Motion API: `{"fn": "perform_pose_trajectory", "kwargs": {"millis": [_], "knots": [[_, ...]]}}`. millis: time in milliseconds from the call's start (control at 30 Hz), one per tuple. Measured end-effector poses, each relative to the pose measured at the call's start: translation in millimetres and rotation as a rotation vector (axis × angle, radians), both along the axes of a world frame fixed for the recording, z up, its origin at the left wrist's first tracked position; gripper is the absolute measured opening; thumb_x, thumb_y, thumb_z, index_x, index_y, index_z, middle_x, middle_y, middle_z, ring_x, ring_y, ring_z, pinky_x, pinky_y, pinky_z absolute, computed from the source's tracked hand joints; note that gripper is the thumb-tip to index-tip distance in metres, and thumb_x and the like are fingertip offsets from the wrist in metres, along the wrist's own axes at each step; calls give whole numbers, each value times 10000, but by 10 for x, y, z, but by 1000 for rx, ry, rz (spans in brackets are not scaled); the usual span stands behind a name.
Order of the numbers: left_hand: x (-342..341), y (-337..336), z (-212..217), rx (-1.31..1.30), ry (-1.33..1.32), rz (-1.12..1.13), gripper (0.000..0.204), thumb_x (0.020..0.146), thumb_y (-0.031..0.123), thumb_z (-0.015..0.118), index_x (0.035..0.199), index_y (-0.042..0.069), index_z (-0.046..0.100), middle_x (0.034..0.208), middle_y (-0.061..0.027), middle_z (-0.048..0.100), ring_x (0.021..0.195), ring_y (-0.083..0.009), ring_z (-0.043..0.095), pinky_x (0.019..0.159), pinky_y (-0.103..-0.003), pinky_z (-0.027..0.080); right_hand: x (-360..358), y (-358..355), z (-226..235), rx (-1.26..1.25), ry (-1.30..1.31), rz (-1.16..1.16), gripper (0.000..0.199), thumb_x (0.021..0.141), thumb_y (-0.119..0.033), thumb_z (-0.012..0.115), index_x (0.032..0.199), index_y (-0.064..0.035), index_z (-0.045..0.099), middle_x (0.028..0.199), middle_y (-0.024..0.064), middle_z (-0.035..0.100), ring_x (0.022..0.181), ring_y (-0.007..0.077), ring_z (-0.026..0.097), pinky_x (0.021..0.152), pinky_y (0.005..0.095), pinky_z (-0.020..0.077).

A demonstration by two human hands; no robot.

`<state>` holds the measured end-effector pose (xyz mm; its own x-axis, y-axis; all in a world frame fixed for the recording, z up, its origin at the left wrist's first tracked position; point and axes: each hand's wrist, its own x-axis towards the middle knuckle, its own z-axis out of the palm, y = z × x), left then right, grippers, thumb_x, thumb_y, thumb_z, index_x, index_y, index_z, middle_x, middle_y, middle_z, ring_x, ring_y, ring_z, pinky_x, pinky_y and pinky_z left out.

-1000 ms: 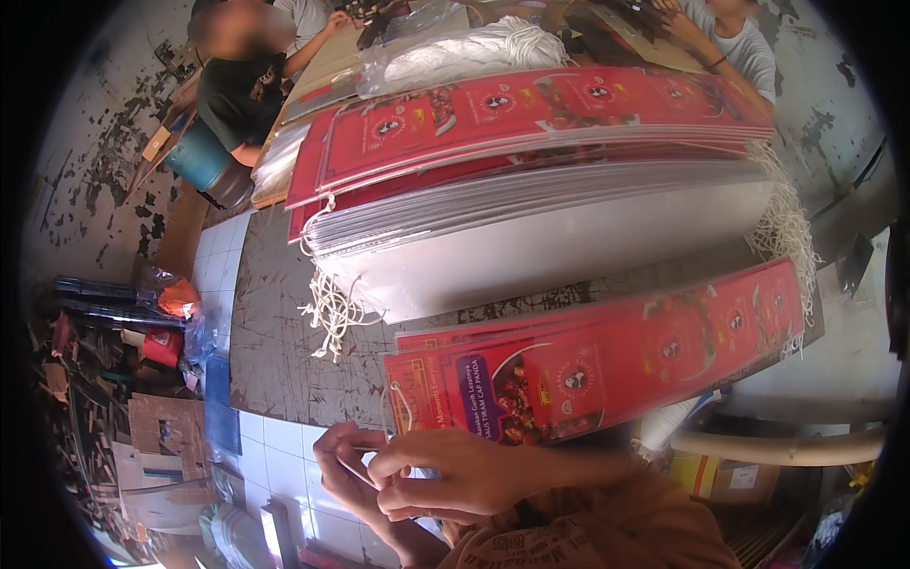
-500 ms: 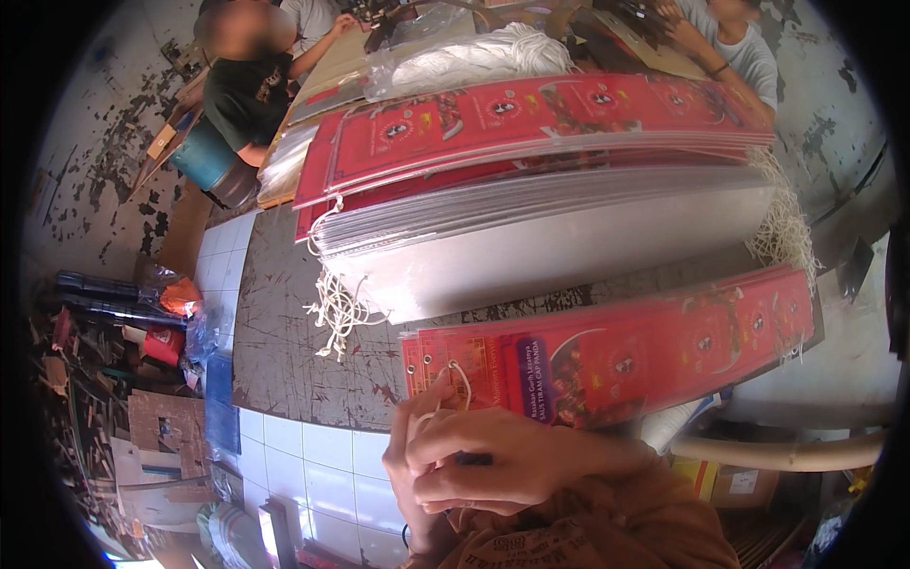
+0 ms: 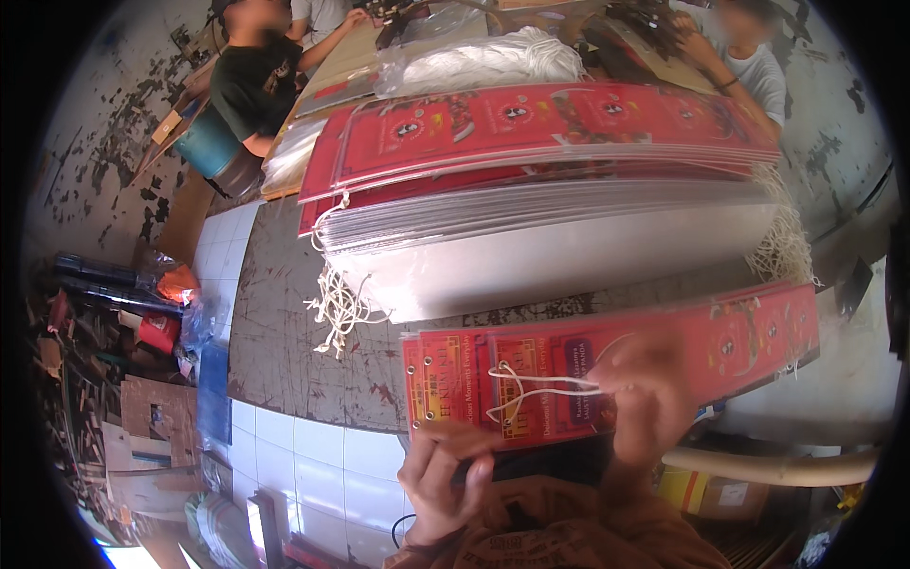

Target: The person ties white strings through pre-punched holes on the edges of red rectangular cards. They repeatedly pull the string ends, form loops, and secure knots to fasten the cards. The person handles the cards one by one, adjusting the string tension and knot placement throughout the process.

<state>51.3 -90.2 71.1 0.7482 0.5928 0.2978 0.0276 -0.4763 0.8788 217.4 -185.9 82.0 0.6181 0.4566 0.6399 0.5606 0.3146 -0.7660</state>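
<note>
Along the near table edge lies a stack of long red printed strips with metal eyelets at the left end. The top strip sits shifted to the right of those below. A white string runs from its left-end holes, drawn out to the right in two strands. My right hand, blurred, pinches the string's far end above the strips. At the stack's near left corner is my left hand, fingers bent over the strip edge, thumb apart; no string shows in it.
Behind stands a thick stack of strips with pale backs, knotted strings hanging at both ends. More red strips lie on top. A white string bundle is farther back. Two people work across the table; part of another shows.
My hands have separated. The right hand has moved right, drawing the string out, while the left stays near the corner. The top strip has shifted right over the others.
</note>
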Motion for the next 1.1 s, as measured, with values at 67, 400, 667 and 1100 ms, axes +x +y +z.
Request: {"fn": "perform_pose_trajectory", "kwargs": {"millis": [67,400,667,1100], "knots": [[-83,53,61,-270,74,-234,546,930,450,420,1121,-39,569,973,-172,597,837,-193,626,685,-280,512,-114,-125,-9,-175,-132,-66,125,885,-109,578,869,-9,651,975,144,542,715,169,615,616,277,521],[18,-7,-58,-719,-170,-123,237,971,167,412,925,-40,518,891,-122,570,777,-163,589,708,-293,486,-434,-65,-340,-142,-187,199,167,685,-39,759,839,-45,695,988,101,601,868,209,629,739,329,527],[155,279,243,421,291,-233,98,806,43,586,858,-1,516,779,-125,559,616,-286,593,529,-382,484,-312,160,-185,-148,-3,303,76,778,35,626,832,18,574,1110,203,600,920,281,626,763,326,512],[223,254,-134,511,42,-52,384,649,5,650,1019,105,634,978,-48,559,790,-201,594,647,-324,509,-288,209,-313,-175,198,152,90,819,61,599,901,26,600,895,138,650,774,208,638,652,280,513]]}}
